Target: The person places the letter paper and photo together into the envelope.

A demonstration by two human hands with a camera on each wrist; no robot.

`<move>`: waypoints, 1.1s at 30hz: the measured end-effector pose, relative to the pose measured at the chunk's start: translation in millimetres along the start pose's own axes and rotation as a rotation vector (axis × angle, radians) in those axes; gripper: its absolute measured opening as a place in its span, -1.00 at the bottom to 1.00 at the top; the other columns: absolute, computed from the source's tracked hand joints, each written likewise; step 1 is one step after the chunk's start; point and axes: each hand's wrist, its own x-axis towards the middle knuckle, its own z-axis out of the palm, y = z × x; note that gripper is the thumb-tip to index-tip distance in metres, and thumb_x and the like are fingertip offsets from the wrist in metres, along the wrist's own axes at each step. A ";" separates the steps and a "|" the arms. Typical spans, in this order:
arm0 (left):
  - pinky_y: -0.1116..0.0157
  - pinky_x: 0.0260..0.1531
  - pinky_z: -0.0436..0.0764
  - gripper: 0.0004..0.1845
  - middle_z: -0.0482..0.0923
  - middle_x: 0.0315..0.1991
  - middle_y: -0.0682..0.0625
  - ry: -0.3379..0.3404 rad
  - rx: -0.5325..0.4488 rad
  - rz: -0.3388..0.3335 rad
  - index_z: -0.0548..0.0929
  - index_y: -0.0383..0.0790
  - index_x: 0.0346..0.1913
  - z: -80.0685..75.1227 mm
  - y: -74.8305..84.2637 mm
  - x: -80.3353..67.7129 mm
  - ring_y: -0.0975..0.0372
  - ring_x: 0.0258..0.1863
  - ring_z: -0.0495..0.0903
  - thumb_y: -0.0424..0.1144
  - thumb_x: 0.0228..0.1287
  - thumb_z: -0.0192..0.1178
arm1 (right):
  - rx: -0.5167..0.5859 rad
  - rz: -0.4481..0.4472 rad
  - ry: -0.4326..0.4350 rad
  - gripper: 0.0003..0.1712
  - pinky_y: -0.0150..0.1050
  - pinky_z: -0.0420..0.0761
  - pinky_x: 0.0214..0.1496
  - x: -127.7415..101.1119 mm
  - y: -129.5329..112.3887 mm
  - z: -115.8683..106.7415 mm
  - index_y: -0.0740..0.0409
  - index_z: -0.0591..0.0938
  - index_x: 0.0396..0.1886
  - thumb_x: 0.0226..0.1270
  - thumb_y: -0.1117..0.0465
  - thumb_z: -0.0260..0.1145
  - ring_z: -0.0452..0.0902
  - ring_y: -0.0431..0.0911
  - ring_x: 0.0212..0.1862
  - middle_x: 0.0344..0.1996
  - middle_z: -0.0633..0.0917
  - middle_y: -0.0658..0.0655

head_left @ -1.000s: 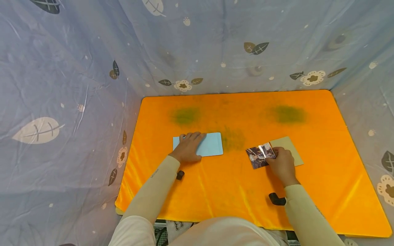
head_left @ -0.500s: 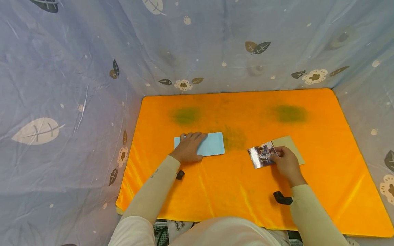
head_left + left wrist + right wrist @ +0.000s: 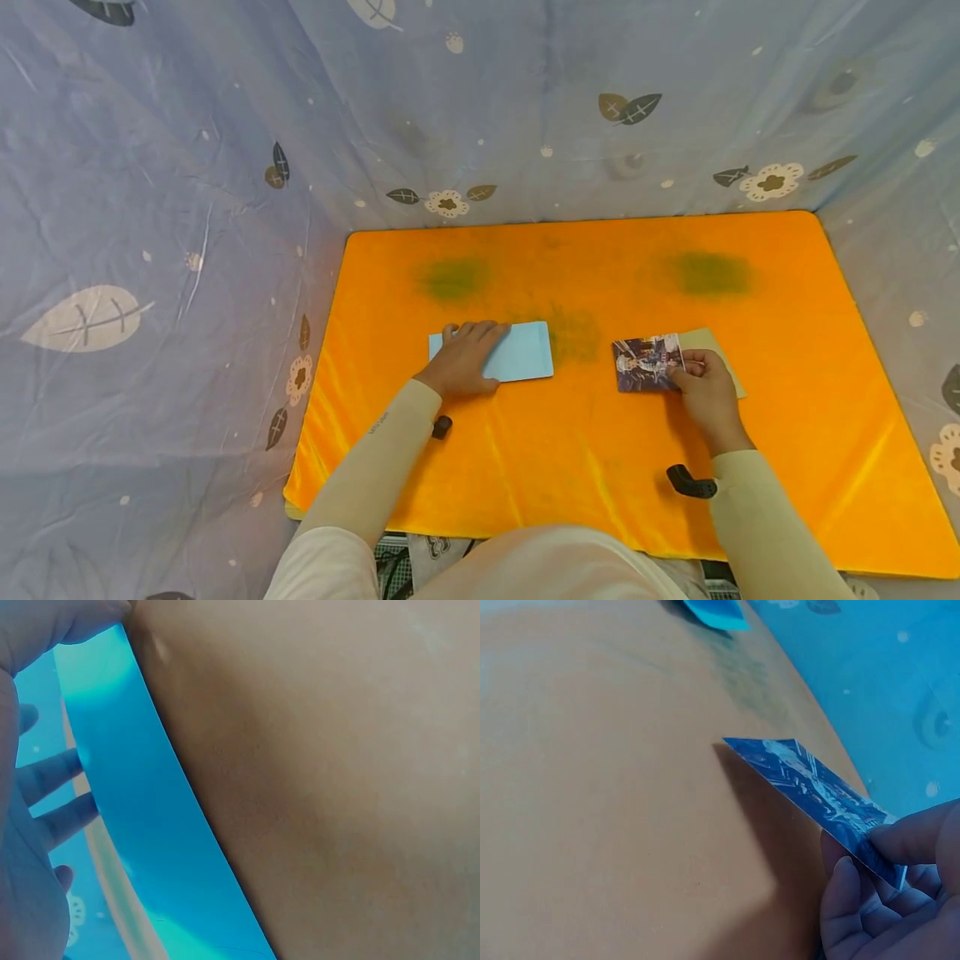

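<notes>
The right hand pinched a glossy, dark-printed rectangular card, now turned squarer, its picture showing better. The left hand gripped a flat light-blue rectangular sheet.

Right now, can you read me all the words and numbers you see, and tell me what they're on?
Nothing can be read for sure.
Left sleeve: a line of small dark letters, too blurred to read.
Grey cloth under the table edge: a dark mark, maybe a letter or number; I can't tell.
Picture card: no readable words.
Blue paper: no writing shows.
</notes>
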 end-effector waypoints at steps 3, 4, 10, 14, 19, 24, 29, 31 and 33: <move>-0.22 0.36 0.13 0.07 0.23 0.64 -0.01 0.008 0.005 0.005 0.11 0.09 0.78 -0.2 1.3 1.1 0.00 0.53 0.27 0.13 0.33 0.46 | 0.024 -0.002 0.016 -0.50 -0.38 0.57 -0.21 -1.2 -1.9 1.2 0.38 0.36 0.45 0.74 0.19 0.21 0.49 -0.11 -0.17 0.01 0.54 0.19; -0.22 0.36 0.13 0.07 0.23 0.64 -0.01 0.013 0.000 0.009 0.12 0.09 0.78 -0.6 2.0 1.4 0.00 0.53 0.27 0.13 0.33 0.47 | 0.038 -0.002 0.020 -0.50 -0.37 0.57 -0.21 -1.7 -2.7 1.7 0.38 0.36 0.45 0.74 0.19 0.21 0.50 -0.12 -0.17 0.02 0.55 0.20; -0.22 0.34 0.14 0.08 0.26 0.62 -0.03 0.019 -0.011 0.031 0.14 0.06 0.78 -2.3 5.5 2.2 -0.02 0.51 0.29 0.14 0.30 0.47 | 0.088 -0.008 0.026 -0.48 -0.38 0.62 -0.15 -2.5 -6.7 5.2 0.37 0.35 0.47 0.74 0.20 0.23 0.57 -0.21 -0.16 0.04 0.61 0.18; -0.22 0.34 0.15 0.08 0.25 0.63 -0.03 0.013 -0.007 0.028 0.12 0.06 0.78 -2.2 7.9 2.7 -0.01 0.52 0.29 0.15 0.31 0.46 | 0.120 -0.027 0.025 -0.48 -0.40 0.61 -0.15 -2.1 -10.2 9.3 0.39 0.35 0.46 0.72 0.23 0.25 0.58 -0.24 -0.17 0.01 0.63 0.15; -0.21 0.34 0.15 0.09 0.24 0.64 -0.02 0.020 -0.003 0.023 0.13 0.07 0.78 0.1 9.0 3.0 0.00 0.52 0.29 0.16 0.30 0.46 | 0.120 -0.041 0.026 -0.49 -0.44 0.57 -0.16 -3.4 -13.9 15.7 0.40 0.36 0.45 0.72 0.24 0.26 0.51 -0.19 -0.17 0.00 0.58 0.18; -0.21 0.33 0.16 0.08 0.25 0.63 -0.01 0.027 0.000 0.036 0.14 0.08 0.77 3.3 8.5 3.2 0.01 0.51 0.30 0.18 0.29 0.44 | 0.110 -0.030 0.024 -0.49 -0.45 0.57 -0.15 -6.0 -16.0 22.1 0.40 0.36 0.46 0.72 0.24 0.25 0.51 -0.18 -0.14 0.04 0.58 0.24; -0.20 0.31 0.17 0.07 0.26 0.62 -0.01 0.033 0.005 0.043 0.14 0.09 0.77 5.1 8.0 4.1 0.01 0.50 0.31 0.17 0.29 0.43 | 0.128 -0.027 0.012 -0.48 -0.45 0.60 -0.13 -7.1 -16.1 27.5 0.40 0.35 0.47 0.72 0.26 0.24 0.54 -0.19 -0.15 0.04 0.58 0.26; -0.21 0.30 0.17 0.07 0.26 0.62 -0.01 0.038 0.002 0.047 0.15 0.08 0.77 5.1 8.3 4.6 0.00 0.49 0.32 0.16 0.29 0.44 | 0.148 -0.027 0.009 -0.48 -0.44 0.61 -0.13 -6.7 -15.5 29.2 0.39 0.34 0.47 0.71 0.27 0.25 0.54 -0.19 -0.17 0.01 0.58 0.26; -0.20 0.30 0.17 0.06 0.26 0.62 -0.01 0.040 0.004 0.050 0.15 0.07 0.77 5.1 8.6 5.3 0.00 0.50 0.32 0.15 0.29 0.44 | 0.169 -0.028 0.009 -0.48 -0.43 0.63 -0.13 -6.2 -15.2 30.8 0.38 0.33 0.47 0.71 0.28 0.26 0.56 -0.19 -0.18 -0.01 0.59 0.26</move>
